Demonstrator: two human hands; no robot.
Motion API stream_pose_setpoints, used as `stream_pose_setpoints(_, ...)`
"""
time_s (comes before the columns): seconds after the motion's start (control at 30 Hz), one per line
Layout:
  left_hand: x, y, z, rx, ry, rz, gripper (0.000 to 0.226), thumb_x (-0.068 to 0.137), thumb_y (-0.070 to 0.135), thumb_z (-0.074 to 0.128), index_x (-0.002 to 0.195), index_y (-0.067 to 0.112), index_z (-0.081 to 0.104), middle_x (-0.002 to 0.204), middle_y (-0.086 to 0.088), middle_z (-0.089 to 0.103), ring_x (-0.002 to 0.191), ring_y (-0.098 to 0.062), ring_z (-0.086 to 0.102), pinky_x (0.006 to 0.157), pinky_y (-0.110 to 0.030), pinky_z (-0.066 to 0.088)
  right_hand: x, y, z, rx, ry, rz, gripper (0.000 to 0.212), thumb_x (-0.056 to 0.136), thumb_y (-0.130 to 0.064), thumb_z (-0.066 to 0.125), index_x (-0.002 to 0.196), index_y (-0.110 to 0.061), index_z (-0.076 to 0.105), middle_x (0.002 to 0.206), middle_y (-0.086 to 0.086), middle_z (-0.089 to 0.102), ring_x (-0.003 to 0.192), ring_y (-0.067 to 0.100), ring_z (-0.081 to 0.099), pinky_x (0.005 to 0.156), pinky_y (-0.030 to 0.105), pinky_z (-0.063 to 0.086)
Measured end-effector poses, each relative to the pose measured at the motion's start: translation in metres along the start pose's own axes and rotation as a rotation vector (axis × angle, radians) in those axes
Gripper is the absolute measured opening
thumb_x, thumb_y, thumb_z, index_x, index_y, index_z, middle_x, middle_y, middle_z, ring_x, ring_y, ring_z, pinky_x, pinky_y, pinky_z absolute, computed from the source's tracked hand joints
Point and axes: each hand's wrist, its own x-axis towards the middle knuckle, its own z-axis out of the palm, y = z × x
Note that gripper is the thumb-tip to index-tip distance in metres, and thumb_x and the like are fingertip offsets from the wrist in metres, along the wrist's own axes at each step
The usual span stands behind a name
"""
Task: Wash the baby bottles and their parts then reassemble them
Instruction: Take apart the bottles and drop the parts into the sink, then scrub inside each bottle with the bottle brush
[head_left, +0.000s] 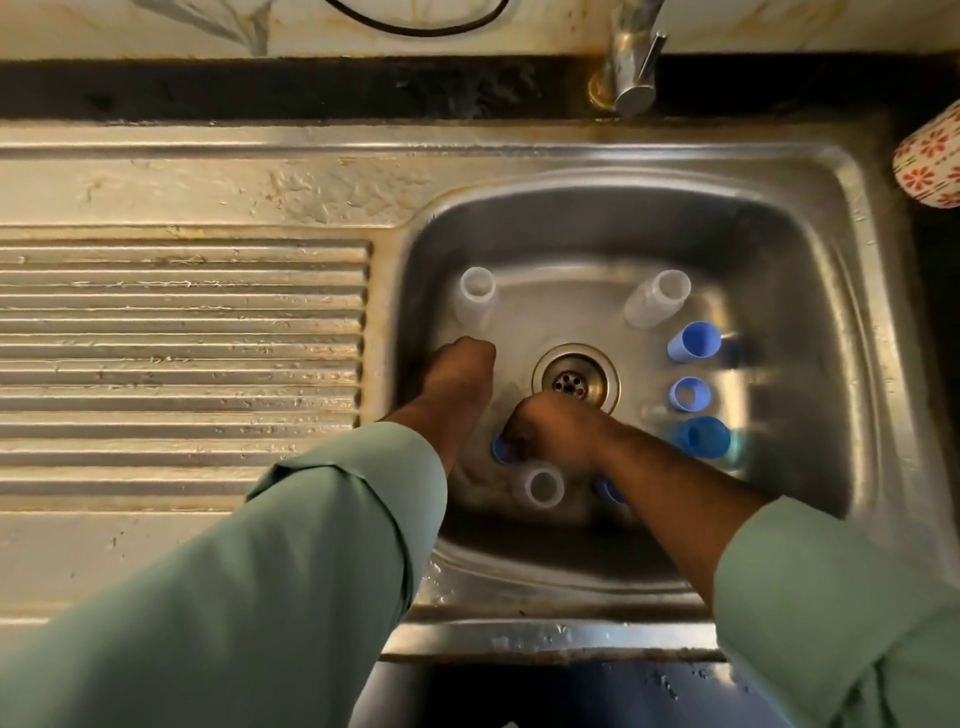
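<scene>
Steel sink (810, 218) basin holds both hands: the right hand (550, 431) curls over a blue ring (500, 450) near the drain (575, 383), though its grip cannot be told; the left hand (460, 371) reaches in beside it, fingers hidden, state unclear. A clear bottle (538, 486) stands just near of the right hand, two more at far left (477, 299) and far right (657, 305). Three blue caps (693, 340) line the right side. A tap (631, 62) rises beyond the basin; the drainboard (182, 353) lies left.

Right hand (550, 431) hides most of a blue part (500, 450).
</scene>
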Motion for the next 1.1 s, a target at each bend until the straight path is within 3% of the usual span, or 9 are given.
stream_pose_setpoints(0.13, -0.003, 0.003, 0.0, -0.017, 0.006, 0.005, 0.027, 0.102, 0.005, 0.039, 0.123, 0.009, 0.055, 0.132, -0.014, 0.055, 0.122, -0.032, 0.055, 0.096, -0.038, 0.046, 0.001, 0.018, -0.007, 0.136, 0.245, 0.04, 0.015, 0.082, -0.008, 0.07, 0.094, -0.012, 0.077, 0.091, 0.003, 0.074, 0.087, 0.016, 0.067, 0.084, 0.033, 0.054)
stream_pose_setpoints(0.27, -0.013, 0.006, -0.006, -0.001, -0.004, 0.013, 0.026, 0.1, 0.002, 0.041, 0.121, 0.009, 0.056, 0.127, -0.014, 0.058, 0.117, -0.033, 0.058, 0.092, -0.038, 0.049, -0.007, 0.029, -0.01, 0.092, 0.26, 0.086, 0.016, 0.084, -0.007, 0.068, 0.098, -0.01, 0.077, 0.096, 0.005, 0.072, 0.089, 0.016, 0.064, 0.077, 0.02, 0.046)
stream_pose_setpoints(0.4, -0.026, 0.008, -0.016, 0.005, -0.023, 0.031, 0.027, 0.099, 0.003, 0.044, 0.123, 0.008, 0.055, 0.127, -0.014, 0.058, 0.117, -0.034, 0.058, 0.092, -0.039, 0.049, -0.021, 0.029, -0.01, 0.111, 0.294, 0.112, 0.018, 0.087, -0.009, 0.066, 0.103, -0.014, 0.075, 0.098, -0.004, 0.069, 0.09, 0.007, 0.059, 0.076, 0.008, 0.041)
stream_pose_setpoints(0.53, -0.044, 0.017, -0.031, -0.057, -0.019, 0.119, 0.036, 0.096, 0.007, 0.052, 0.131, 0.015, 0.056, 0.133, -0.011, 0.056, 0.121, -0.032, 0.056, 0.097, -0.038, 0.049, -0.049, 0.021, -0.023, 0.108, 0.346, 0.146, 0.019, 0.085, -0.011, 0.067, 0.101, -0.018, 0.075, 0.101, 0.001, 0.072, 0.094, 0.016, 0.065, 0.088, 0.031, 0.053)
stream_pose_setpoints(0.67, -0.054, 0.044, -0.056, -0.19, -0.018, 0.163, 0.033, 0.093, 0.015, 0.055, 0.126, 0.018, 0.061, 0.13, -0.008, 0.059, 0.115, -0.03, 0.06, 0.095, -0.036, 0.05, -0.09, 0.011, -0.049, 0.108, 0.437, 0.175, 0.016, 0.082, -0.006, 0.068, 0.096, -0.011, 0.075, 0.097, 0.005, 0.073, 0.092, 0.019, 0.067, 0.084, 0.032, 0.053)
stream_pose_setpoints(0.8, -0.062, 0.089, -0.093, -0.196, 0.121, 0.308, 0.035, 0.095, 0.018, 0.056, 0.129, 0.024, 0.059, 0.131, -0.005, 0.06, 0.118, -0.027, 0.059, 0.099, -0.036, 0.047, -0.152, -0.004, -0.094, 0.044, 0.576, 0.251, 0.011, 0.085, -0.017, 0.068, 0.094, -0.015, 0.076, 0.095, 0.002, 0.073, 0.09, 0.017, 0.066, 0.082, 0.03, 0.052)
stream_pose_setpoints(1.0, -0.079, 0.161, -0.154, -0.184, 0.28, 0.513, 0.035, 0.095, 0.024, 0.054, 0.129, 0.03, 0.061, 0.135, -0.004, 0.06, 0.121, -0.027, 0.058, 0.103, -0.04, 0.047, -0.261, -0.034, -0.189, -0.415, 0.73, 0.403, 0.025, 0.097, -0.022, 0.051, 0.111, -0.009, 0.067, 0.112, 0.012, 0.066, 0.104, 0.029, 0.062, 0.088, 0.037, 0.05)
stream_pose_setpoints(1.1, -0.084, 0.189, -0.178, -0.183, 0.377, 0.552, 0.039, 0.095, 0.024, 0.056, 0.134, 0.031, 0.057, 0.138, -0.002, 0.056, 0.123, -0.025, 0.055, 0.1, -0.035, 0.046, -0.29, -0.036, -0.229, -0.816, 0.712, 0.51, 0.026, 0.094, -0.014, 0.052, 0.118, -0.011, 0.062, 0.115, 0.012, 0.063, 0.105, 0.031, 0.061, 0.085, 0.046, 0.05)
